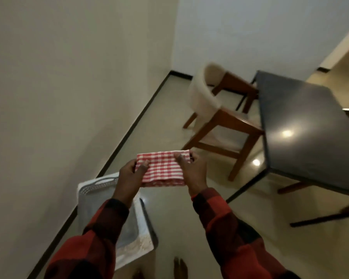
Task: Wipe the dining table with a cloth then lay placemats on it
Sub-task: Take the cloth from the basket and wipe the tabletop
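Red-and-white checked cloth (163,169), folded, is held in the air at the centre of the frame. The left hand (130,174) pinches its left edge, thumb on top; the right hand (193,170) has its grip closed on the right edge. No writing is readable. The dark surface (302,125) stands at the right, well apart. A white basket (109,182) sits at lower left; its contents are unclear.

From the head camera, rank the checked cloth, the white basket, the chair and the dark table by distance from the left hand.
1. Checked cloth, gripped in the left hand.
2. White basket, just below it.
3. Chair, ahead right.
4. Dark table, far right.
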